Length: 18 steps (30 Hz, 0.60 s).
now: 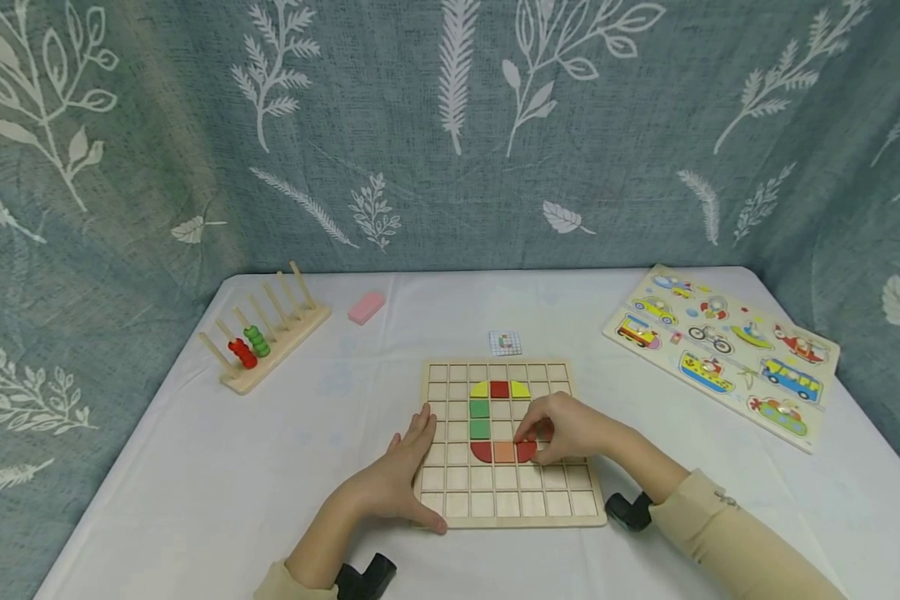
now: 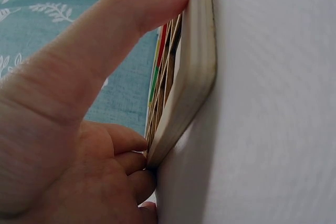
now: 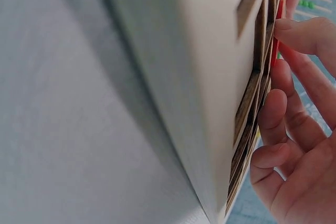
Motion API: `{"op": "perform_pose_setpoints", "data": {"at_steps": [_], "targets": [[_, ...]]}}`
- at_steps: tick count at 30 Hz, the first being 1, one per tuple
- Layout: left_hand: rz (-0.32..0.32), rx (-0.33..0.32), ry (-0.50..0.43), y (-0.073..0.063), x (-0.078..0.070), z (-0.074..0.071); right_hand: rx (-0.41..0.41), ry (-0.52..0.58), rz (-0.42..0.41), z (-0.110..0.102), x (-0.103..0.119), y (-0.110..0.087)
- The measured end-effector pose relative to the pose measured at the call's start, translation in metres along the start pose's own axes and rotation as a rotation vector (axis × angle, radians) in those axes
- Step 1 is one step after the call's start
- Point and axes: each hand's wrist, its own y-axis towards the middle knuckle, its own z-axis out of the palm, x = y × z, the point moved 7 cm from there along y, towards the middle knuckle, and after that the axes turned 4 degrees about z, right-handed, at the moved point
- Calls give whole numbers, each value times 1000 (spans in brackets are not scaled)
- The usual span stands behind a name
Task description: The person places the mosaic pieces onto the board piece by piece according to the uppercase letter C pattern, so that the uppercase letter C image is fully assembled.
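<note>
A wooden grid board [image 1: 525, 522] lies flat on the table, with several coloured tiles in its square cells. My left hand [image 1: 393, 479] rests along the board's left edge, fingers extended and thumb at the near corner. With thumb and index finger, my right hand [image 1: 573, 427] pinches a red rounded-corner tile [image 1: 526, 451] at a cell in the pattern's lower right. Left of it are an orange square tile [image 1: 504, 452] and another red rounded tile [image 1: 482, 452]. Green squares [image 1: 479, 419] form the left side; a red square [image 1: 499, 389] between yellow rounded tiles [image 1: 520, 389] tops it.
Beyond the board lies a small pattern card [image 1: 505, 342]. At the back left stands a wooden peg rack [image 1: 277, 354] with red and green beads, beside a pink block [image 1: 366, 307]. A vehicle picture puzzle [image 1: 727, 350] lies at the right. A patterned curtain [image 1: 420, 192] hangs behind.
</note>
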Motion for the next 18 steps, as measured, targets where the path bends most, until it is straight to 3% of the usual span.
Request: {"op": "perform_pose_setpoints", "data": {"at_steps": [18], "targets": [[-20, 7, 16, 1, -2, -2, -36, 29, 32, -3, -6, -3]]}}
